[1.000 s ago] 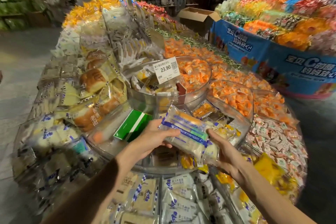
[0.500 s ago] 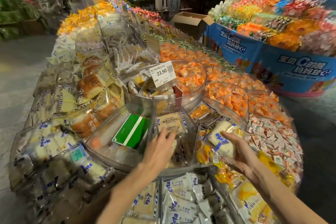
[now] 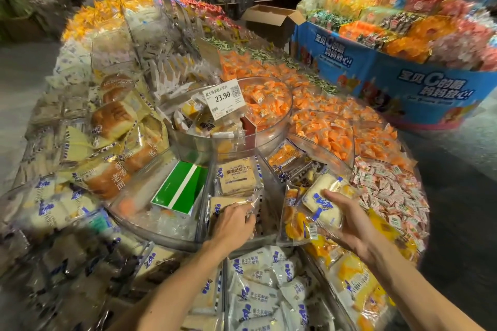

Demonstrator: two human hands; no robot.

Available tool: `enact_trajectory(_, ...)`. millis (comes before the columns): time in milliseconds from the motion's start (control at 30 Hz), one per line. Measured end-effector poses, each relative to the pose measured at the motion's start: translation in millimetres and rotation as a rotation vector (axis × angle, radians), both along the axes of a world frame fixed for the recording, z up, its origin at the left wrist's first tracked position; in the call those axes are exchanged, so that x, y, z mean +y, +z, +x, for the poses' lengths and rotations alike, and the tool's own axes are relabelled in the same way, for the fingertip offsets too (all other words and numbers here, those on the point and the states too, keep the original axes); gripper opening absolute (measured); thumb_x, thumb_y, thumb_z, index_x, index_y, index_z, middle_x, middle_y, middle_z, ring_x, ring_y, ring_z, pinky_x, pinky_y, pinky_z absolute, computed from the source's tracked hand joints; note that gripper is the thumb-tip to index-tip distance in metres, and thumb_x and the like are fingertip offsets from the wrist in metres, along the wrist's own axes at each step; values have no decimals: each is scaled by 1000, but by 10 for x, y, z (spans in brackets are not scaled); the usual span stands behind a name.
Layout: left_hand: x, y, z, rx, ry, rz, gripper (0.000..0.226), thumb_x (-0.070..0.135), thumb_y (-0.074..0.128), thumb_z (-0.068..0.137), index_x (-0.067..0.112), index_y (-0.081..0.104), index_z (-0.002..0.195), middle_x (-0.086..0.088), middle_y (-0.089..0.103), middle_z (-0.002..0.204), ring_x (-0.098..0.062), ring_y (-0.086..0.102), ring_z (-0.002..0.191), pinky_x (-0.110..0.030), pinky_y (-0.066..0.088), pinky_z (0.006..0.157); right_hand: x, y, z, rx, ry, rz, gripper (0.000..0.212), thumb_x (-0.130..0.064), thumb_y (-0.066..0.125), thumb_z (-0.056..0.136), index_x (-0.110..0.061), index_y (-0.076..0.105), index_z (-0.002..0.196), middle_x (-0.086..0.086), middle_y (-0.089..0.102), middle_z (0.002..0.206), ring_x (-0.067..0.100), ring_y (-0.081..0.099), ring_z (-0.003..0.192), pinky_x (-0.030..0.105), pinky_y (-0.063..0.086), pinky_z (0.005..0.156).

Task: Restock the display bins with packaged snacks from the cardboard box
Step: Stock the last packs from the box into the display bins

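Fingers (image 3: 243, 213) curl over the clear display bin (image 3: 161, 235), cardboard box (image 3: 271, 19) well behind: left hand (image 3: 231, 227) grips a toast packet (image 3: 222, 205), seating it in its compartment; right hand (image 3: 349, 226) pinches a white bread packet (image 3: 321, 203) above the next, likely sorting by kind.

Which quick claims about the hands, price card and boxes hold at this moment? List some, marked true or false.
1. The right hand holds a white bread pack with blue print. True.
2. The price card reads 32.90. False: the price card reads 23.90.
3. The left hand grips a toast pack in the clear bin. True.
4. The green-and-white box lies right of that toast pack. False: the green-and-white box lies left of it, in the neighbouring compartment.
5. The cardboard box in the background is shut. False: its flaps stand open.
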State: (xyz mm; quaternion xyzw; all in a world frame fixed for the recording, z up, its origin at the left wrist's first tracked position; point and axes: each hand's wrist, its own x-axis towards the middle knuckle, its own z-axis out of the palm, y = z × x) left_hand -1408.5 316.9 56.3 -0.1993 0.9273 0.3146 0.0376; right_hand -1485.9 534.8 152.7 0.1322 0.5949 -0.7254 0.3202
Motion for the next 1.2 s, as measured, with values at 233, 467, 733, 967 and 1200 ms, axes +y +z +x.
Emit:
enact_trajectory(233, 148, 340, 158, 15, 145, 480, 61, 73, 43, 89, 18, 61, 109, -2, 66, 111, -17, 64, 94, -45, 50, 101, -65, 115, 213, 9, -2, -59, 26, -19, 64, 83, -14, 66, 108, -7, 66, 107, 12, 61, 90, 45, 50, 68)
enact_trajectory(467, 391, 573, 409, -87, -61, 1071, 36, 26, 72, 88, 12, 59, 119, -11, 71, 112, -18, 72, 85, -32, 59, 67, -18, 118, 555, -11, -6, -143, 19, -14, 63, 88, -6, 66, 104, 7, 78, 85, 22, 75, 66, 48, 60, 75)
enact_trajectory(733, 337, 648, 145, 91, -17, 902, 49, 29, 77, 81, 8, 56, 120, -6, 70, 103, -9, 70, 82, -27, 54, 68, 765, 402, 333, 102, -173, -69, 13, -12, 53, 99, -7, 64, 100, 6, 76, 72, 17, 73, 59, 27, 56, 45)
enact_trajectory(967, 854, 435, -76, 57, -4, 625, 49, 30, 78, 84, 29, 43, 118, 6, 70, 107, -8, 68, 88, -37, 52, 87, 1514, -72, -316, 43, -120, -166, 41, -14, 65, 87, -6, 63, 127, 23, 70, 117, 39, 68, 108, 62, 42, 106)
enact_trajectory(1200, 1651, 103, -568, -4, -34, 373, 44, 32, 74, 88, 28, 50, 125, 7, 57, 121, -18, 59, 109, -40, 51, 93, 1988, -387, -935, -83, -22, -138, 61, -13, 73, 79, -2, 54, 136, 29, 64, 126, 47, 62, 116, 57, 49, 91)
